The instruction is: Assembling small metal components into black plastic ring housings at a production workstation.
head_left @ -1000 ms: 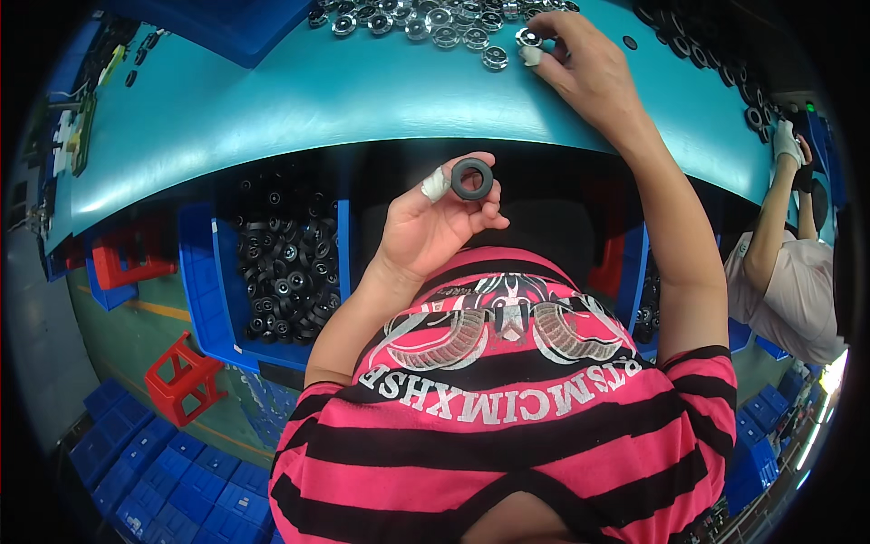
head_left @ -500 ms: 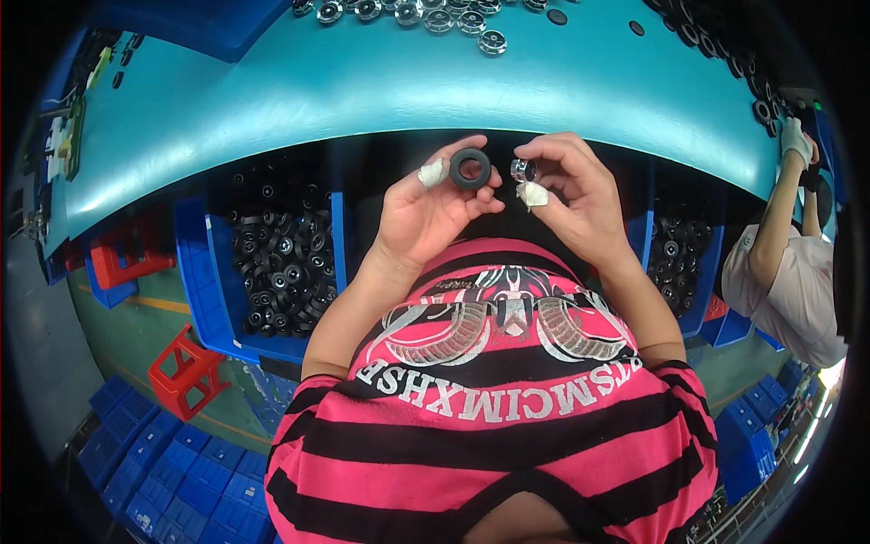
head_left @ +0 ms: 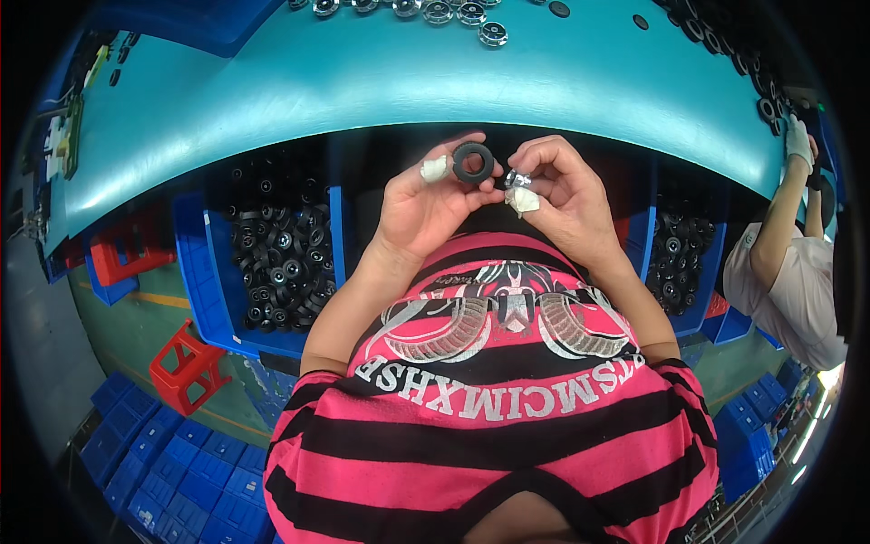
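Note:
My left hand (head_left: 419,206) is closed on a black toy tire (head_left: 461,171), holding it by its rim with the open centre showing. White tape wraps one of its fingers. Just to the right, my right hand (head_left: 575,199) pinches a small shiny chrome wheel hub (head_left: 517,179) between thumb and fingertips; the thumb is wrapped in white material. Hub and tire are close together in front of my chest, below the table's near edge. Whether they touch I cannot tell.
A teal table (head_left: 362,86) spans ahead, with several chrome hubs (head_left: 493,34) at its far side. Blue bins of black wheels stand left (head_left: 210,272) and right (head_left: 645,238). A red stool (head_left: 188,367) is at left. A co-worker's gloved hand (head_left: 797,140) reaches the table's right end.
My right hand has turned the chrome hub and brought it lower and closer to the tire. The left hand has shifted the tire slightly, tilting it toward the hub.

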{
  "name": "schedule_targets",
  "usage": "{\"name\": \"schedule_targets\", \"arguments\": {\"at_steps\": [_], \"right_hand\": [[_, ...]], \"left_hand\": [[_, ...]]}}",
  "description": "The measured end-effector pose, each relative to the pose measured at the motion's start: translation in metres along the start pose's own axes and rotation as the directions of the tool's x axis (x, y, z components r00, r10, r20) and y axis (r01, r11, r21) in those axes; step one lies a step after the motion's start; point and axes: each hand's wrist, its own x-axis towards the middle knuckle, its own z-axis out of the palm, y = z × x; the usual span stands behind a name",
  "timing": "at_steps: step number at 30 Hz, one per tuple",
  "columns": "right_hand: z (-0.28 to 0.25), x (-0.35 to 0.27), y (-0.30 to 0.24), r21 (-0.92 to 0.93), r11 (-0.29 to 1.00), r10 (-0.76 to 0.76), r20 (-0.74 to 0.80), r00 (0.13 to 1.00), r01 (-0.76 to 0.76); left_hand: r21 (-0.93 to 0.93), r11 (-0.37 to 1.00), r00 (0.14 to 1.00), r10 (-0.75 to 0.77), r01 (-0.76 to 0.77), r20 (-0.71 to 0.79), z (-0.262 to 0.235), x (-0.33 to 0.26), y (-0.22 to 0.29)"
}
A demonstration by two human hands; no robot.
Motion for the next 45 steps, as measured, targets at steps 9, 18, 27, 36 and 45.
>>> {"name": "schedule_targets", "arguments": {"at_steps": [9, 18, 27, 36, 45], "right_hand": [[0.003, -0.001, -0.007, 0.112, 0.990, 0.085, -0.002, 0.996, -0.085], [0.001, 0.003, 0.004, 0.107, 0.994, 0.023, -0.071, 0.997, -0.015], [0.012, 0.010, 0.010, -0.413, 0.854, -0.392, -0.107, 0.914, 0.318], [0.011, 0.008, 0.017, -0.499, 0.774, -0.486, -0.073, 0.871, 0.390], [0.014, 0.014, 0.017, -0.648, 0.541, -0.651, 0.082, 0.755, 0.537]], "left_hand": [[0.065, 0.998, 1.000, 0.004, -0.004, -0.009, 0.002, -0.001, 0.000], [0.246, 0.969, 0.997, 0.035, -0.017, -0.068, 0.002, -0.004, 0.000], [0.301, 0.954, 0.999, -0.002, 0.018, -0.054, 0.008, -0.002, -0.004], [0.393, 0.920, 0.999, 0.029, -0.012, -0.038, 0.005, -0.002, -0.007], [0.620, 0.783, 0.985, 0.137, -0.045, -0.102, 0.017, -0.004, -0.016]]}}
